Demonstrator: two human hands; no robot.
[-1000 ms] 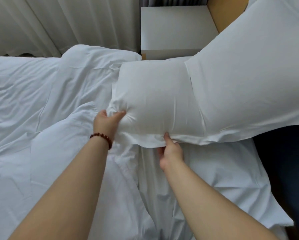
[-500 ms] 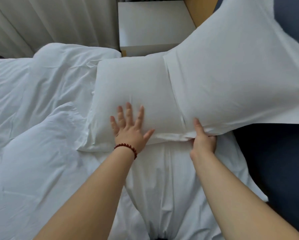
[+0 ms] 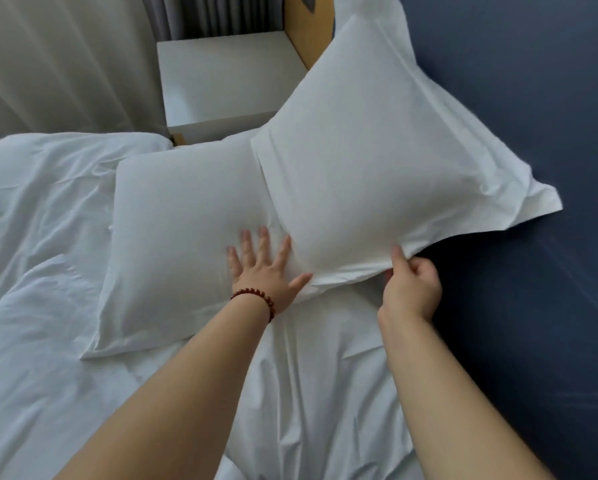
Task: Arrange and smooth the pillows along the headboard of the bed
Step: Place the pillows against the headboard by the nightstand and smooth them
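Pillows: I count two, white, smooth cotton cases with flat flanged edges, side by side at the dark blue headboard [image 3: 532,98].
Left pillow [image 3: 186,220]: lies flat on the wrinkled white sheet [image 3: 308,375].
Right pillow [image 3: 377,150]: plump, tilted against the headboard, overlapping the left one.
Left hand [image 3: 263,271]: fingers spread, palm flat on the left pillow; bead bracelet [image 3: 256,297].
Right hand [image 3: 411,285]: pinches the right pillow's lower edge.
Nightstand [image 3: 221,81]: one, white, boxy.

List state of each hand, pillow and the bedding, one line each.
left hand: open, flat, pressing lower pillow
right hand: pinching upper pillow's flange
lower pillow: lying flat on the bed
upper pillow: propped against dark headboard, overlapping lower pillow
duvet: rumpled
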